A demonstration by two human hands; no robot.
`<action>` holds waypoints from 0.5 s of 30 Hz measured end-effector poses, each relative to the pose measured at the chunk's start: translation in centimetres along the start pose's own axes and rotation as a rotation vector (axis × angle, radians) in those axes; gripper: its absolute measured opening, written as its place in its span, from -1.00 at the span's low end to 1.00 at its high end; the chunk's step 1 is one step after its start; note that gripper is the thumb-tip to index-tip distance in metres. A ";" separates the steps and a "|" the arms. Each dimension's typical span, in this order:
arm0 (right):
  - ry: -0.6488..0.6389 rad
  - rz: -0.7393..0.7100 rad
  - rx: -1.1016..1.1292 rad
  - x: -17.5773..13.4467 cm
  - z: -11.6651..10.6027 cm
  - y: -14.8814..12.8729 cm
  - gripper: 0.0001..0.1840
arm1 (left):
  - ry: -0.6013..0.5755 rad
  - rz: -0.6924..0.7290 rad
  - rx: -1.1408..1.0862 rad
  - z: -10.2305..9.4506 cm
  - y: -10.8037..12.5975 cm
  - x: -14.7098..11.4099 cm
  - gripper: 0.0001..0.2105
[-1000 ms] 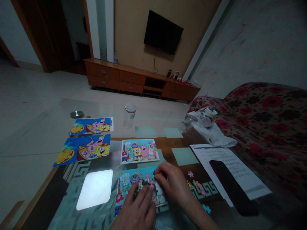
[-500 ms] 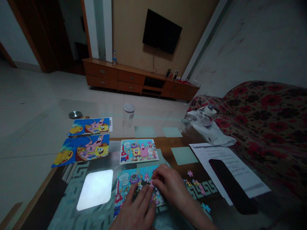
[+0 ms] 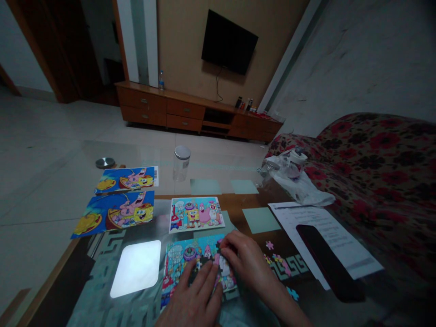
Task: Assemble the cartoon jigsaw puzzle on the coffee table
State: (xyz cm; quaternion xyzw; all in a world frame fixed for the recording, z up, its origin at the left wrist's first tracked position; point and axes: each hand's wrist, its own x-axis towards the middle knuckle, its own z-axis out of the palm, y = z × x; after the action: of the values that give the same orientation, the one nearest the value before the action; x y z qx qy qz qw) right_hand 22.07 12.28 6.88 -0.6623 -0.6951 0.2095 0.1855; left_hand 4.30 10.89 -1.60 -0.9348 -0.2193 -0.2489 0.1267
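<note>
Right fingers (image 3: pixel 232 239) nearly meet, hold unclear; left fingers (image 3: pixel 201 277) rest, slightly parted, on the lower-centre puzzle (image 3: pixel 174 265); piece-fitting, seemingly, needing alignment next.

Right fingers (image 3: pixel 230 241) farther from left hand (image 3: pixel 196 295)

Bare left hand (image 3: pixel 197 293) lies palm-down, fingers (image 3: pixel 200 278) slightly parted; bare right hand (image 3: pixel 245 260) sits farther right, fingers curled.

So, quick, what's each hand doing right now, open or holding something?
Left hand: open, resting on the puzzle.
Right hand: fingers bent over the puzzle's right side; whether closed on anything cannot be told.
</note>
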 end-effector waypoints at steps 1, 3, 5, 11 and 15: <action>0.001 0.001 0.000 0.0 0.0 0.0 -0.83 | 0.009 -0.003 0.004 0.2 0.1 -0.1 -0.68; 0.001 0.004 -0.003 0.0 0.1 -0.1 -0.84 | 0.018 -0.003 0.000 0.8 0.3 -0.3 -0.62; -0.002 0.006 -0.007 0.1 0.3 -0.2 -0.84 | 0.029 -0.007 -0.002 1.2 0.4 -0.5 -0.55; 0.011 0.004 -0.003 0.4 1.0 -0.3 -0.84 | 0.116 -0.026 0.007 0.0 0.0 0.3 -0.53; 0.021 0.026 -0.020 0.5 1.4 -0.4 -0.83 | 0.185 -0.042 -0.013 -1.6 -0.5 1.5 -0.54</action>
State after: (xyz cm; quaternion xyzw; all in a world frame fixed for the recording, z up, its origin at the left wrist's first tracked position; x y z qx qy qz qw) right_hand 20.96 12.67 5.89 -0.6754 -0.6863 0.1979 0.1833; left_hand 4.52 11.30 0.59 -0.9038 -0.2247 -0.3383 0.1353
